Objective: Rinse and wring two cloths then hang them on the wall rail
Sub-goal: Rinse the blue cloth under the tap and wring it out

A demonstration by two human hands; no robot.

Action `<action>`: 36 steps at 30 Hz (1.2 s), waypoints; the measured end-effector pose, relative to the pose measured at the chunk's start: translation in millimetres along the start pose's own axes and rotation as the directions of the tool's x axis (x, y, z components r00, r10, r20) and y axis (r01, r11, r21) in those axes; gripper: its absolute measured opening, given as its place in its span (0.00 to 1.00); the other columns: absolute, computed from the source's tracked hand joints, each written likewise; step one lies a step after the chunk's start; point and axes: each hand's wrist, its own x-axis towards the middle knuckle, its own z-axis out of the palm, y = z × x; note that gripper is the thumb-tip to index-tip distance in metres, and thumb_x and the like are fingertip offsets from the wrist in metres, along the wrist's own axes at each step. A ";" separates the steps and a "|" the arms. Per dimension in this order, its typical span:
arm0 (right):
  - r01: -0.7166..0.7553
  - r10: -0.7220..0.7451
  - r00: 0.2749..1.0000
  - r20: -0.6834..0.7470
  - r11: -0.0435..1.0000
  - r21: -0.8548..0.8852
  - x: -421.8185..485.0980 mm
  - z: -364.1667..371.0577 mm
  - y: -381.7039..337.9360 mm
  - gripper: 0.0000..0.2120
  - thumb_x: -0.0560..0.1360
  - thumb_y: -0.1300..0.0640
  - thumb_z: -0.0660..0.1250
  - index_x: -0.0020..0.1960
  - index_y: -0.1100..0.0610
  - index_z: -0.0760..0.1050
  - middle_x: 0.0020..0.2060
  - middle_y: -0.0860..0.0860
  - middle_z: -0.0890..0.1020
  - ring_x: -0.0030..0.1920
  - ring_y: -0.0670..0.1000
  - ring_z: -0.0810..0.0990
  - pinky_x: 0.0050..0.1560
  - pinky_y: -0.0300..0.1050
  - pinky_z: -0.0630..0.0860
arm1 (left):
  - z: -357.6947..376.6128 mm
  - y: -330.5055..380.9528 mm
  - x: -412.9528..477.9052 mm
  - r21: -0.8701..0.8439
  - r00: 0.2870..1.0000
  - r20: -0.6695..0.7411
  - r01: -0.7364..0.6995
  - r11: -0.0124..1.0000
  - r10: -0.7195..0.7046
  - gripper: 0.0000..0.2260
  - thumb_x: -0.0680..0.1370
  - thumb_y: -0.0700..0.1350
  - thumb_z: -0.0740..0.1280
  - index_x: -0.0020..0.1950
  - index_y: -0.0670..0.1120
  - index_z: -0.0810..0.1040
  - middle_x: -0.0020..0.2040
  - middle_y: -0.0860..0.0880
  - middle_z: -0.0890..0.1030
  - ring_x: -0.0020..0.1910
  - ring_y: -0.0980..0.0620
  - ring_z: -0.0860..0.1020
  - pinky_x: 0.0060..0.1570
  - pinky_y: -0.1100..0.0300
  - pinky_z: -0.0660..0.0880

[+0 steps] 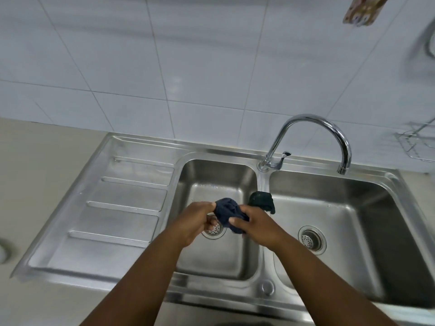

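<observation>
A dark blue cloth [227, 211] is bunched and twisted between both my hands over the left basin [211, 182] of a steel double sink. My left hand [196, 220] grips its left end, my right hand [256, 224] grips its right end. A dark green cloth [261, 201] lies draped over the divider between the two basins, just behind my right hand. The chrome tap [315, 137] arches over the right basin [341, 208]; no water is seen running. The wall rail cannot be made out.
A ribbed steel drainboard [117, 196] lies left of the basins, with beige counter [35, 172] beyond. White tiled wall [164, 67] rises behind. A wire rack [416, 144] hangs at the right edge, and a patterned item [363, 10] hangs at the top right.
</observation>
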 end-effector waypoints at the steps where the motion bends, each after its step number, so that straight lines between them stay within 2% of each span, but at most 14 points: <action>1: -0.020 0.020 1.000 -0.004 1.000 0.002 1.0 -1.4 2.3 0.07 0.77 0.54 0.68 0.52 0.57 0.78 0.44 0.56 0.84 0.45 0.57 0.84 0.42 0.48 0.80 | -1.1 0.3 0.3 0.043 1.000 0.023 0.015 0.999 -0.016 0.11 0.82 0.40 0.58 0.57 0.37 0.77 0.43 0.39 0.80 0.35 0.49 0.78 0.39 0.56 0.78; 4: -0.110 0.108 0.994 0.030 0.990 0.089 3.6 -4.3 3.7 0.07 0.77 0.56 0.66 0.49 0.59 0.78 0.41 0.59 0.84 0.41 0.58 0.83 0.39 0.48 0.77 | 0.5 -6.2 2.9 0.242 0.999 0.039 0.010 0.970 -0.020 0.09 0.78 0.37 0.62 0.57 0.41 0.74 0.48 0.39 0.83 0.42 0.45 0.83 0.51 0.48 0.82; 6: -0.203 0.187 0.979 0.087 0.945 0.258 4.3 -3.9 3.3 0.05 0.77 0.59 0.65 0.45 0.58 0.78 0.37 0.58 0.82 0.35 0.55 0.80 0.34 0.45 0.72 | -2.7 -14.3 8.0 0.547 0.974 -0.007 -0.185 0.816 0.226 0.17 0.74 0.38 0.66 0.62 0.48 0.70 0.60 0.47 0.78 0.50 0.49 0.81 0.51 0.56 0.81; 8: -0.287 0.232 0.956 0.178 0.859 0.425 4.6 -3.5 2.9 0.06 0.75 0.61 0.64 0.42 0.57 0.78 0.35 0.59 0.80 0.33 0.53 0.76 0.32 0.43 0.67 | -7.8 -18.3 10.4 0.729 0.810 0.217 -0.506 0.461 0.545 0.29 0.72 0.36 0.67 0.71 0.52 0.64 0.71 0.51 0.68 0.63 0.52 0.74 0.59 0.67 0.73; 10: -0.375 0.261 0.923 0.284 0.780 0.502 4.2 -4.0 1.3 0.05 0.75 0.62 0.63 0.44 0.59 0.78 0.34 0.58 0.79 0.31 0.53 0.75 0.31 0.42 0.65 | -9.8 -19.9 16.0 0.748 0.613 0.540 -0.664 0.006 0.577 0.33 0.70 0.36 0.67 0.73 0.50 0.61 0.73 0.49 0.68 0.66 0.51 0.71 0.62 0.62 0.70; 13: -0.484 0.285 0.856 0.432 0.736 0.473 1.5 -2.9 -3.2 0.04 0.75 0.61 0.64 0.45 0.60 0.77 0.34 0.57 0.79 0.30 0.51 0.75 0.30 0.40 0.68 | -6.4 -20.8 20.6 0.727 0.527 0.670 -0.607 -0.320 0.522 0.25 0.68 0.40 0.71 0.64 0.46 0.71 0.54 0.47 0.80 0.46 0.49 0.78 0.42 0.58 0.76; 16: -0.482 0.270 0.805 0.529 0.817 0.317 3.6 2.0 -3.1 0.04 0.75 0.59 0.68 0.48 0.59 0.77 0.34 0.55 0.77 0.30 0.49 0.73 0.29 0.38 0.65 | -9.6 -21.9 28.3 0.695 0.513 0.717 -0.572 -0.435 0.472 0.10 0.67 0.45 0.74 0.45 0.48 0.76 0.37 0.50 0.78 0.31 0.52 0.75 0.28 0.61 0.68; 20: -0.400 0.346 0.819 0.458 0.916 0.023 10.4 9.4 -4.8 0.07 0.70 0.57 0.73 0.46 0.57 0.80 0.27 0.50 0.76 0.26 0.48 0.71 0.28 0.40 0.66 | -15.3 -20.0 39.0 0.645 0.578 0.750 -0.531 -0.550 0.322 0.06 0.65 0.47 0.72 0.35 0.49 0.77 0.28 0.51 0.79 0.23 0.50 0.76 0.24 0.62 0.67; 23: -0.240 0.346 0.890 0.297 0.909 -0.341 16.1 22.4 -4.7 0.06 0.68 0.53 0.71 0.43 0.54 0.78 0.32 0.50 0.77 0.34 0.50 0.77 0.37 0.44 0.73 | -9.0 -18.3 37.8 0.692 0.704 0.675 -0.501 -0.519 0.221 0.06 0.70 0.49 0.70 0.40 0.47 0.81 0.34 0.48 0.82 0.32 0.47 0.80 0.31 0.59 0.67; 27: 0.056 0.041 0.993 0.114 0.675 -0.735 16.5 38.6 6.7 0.11 0.72 0.50 0.68 0.52 0.54 0.79 0.44 0.53 0.83 0.46 0.56 0.83 0.45 0.47 0.77 | 8.5 -13.5 39.8 0.910 0.942 0.331 -0.334 -0.245 -0.055 0.11 0.74 0.50 0.66 0.50 0.44 0.80 0.45 0.46 0.81 0.45 0.45 0.80 0.41 0.55 0.72; 30: 0.168 -0.238 0.968 0.076 0.396 -0.903 18.3 45.5 17.9 0.16 0.68 0.47 0.74 0.49 0.57 0.80 0.37 0.54 0.84 0.35 0.54 0.84 0.32 0.42 0.72 | 10.1 -9.3 52.0 0.975 0.909 0.198 -0.146 0.167 -0.367 0.10 0.71 0.47 0.72 0.49 0.43 0.80 0.37 0.48 0.76 0.38 0.48 0.76 0.38 0.57 0.73; 32: 0.174 -0.327 0.942 0.070 0.299 -0.938 19.0 46.5 23.4 0.18 0.58 0.45 0.79 0.40 0.55 0.80 0.27 0.51 0.81 0.23 0.50 0.80 0.23 0.38 0.64 | 7.5 -9.8 53.6 0.956 0.885 0.168 -0.039 0.290 -0.435 0.08 0.70 0.46 0.73 0.42 0.45 0.76 0.33 0.49 0.73 0.31 0.51 0.71 0.31 0.60 0.69; 34: 0.176 -0.282 0.958 0.056 0.419 -0.891 21.3 43.9 29.1 0.18 0.67 0.46 0.73 0.49 0.57 0.78 0.36 0.53 0.83 0.33 0.55 0.83 0.30 0.42 0.68 | 5.3 -12.4 51.5 0.949 0.908 0.165 -0.039 0.314 -0.386 0.09 0.69 0.46 0.74 0.42 0.45 0.77 0.34 0.49 0.74 0.32 0.51 0.72 0.32 0.60 0.70; 36: 0.096 -0.080 0.995 0.058 0.670 -0.736 20.3 38.4 25.8 0.15 0.72 0.48 0.66 0.52 0.57 0.76 0.42 0.55 0.83 0.42 0.57 0.83 0.38 0.45 0.72 | 3.4 -18.0 48.4 0.958 0.953 0.196 -0.135 0.254 -0.231 0.10 0.70 0.47 0.73 0.48 0.44 0.80 0.38 0.50 0.76 0.39 0.51 0.75 0.38 0.59 0.71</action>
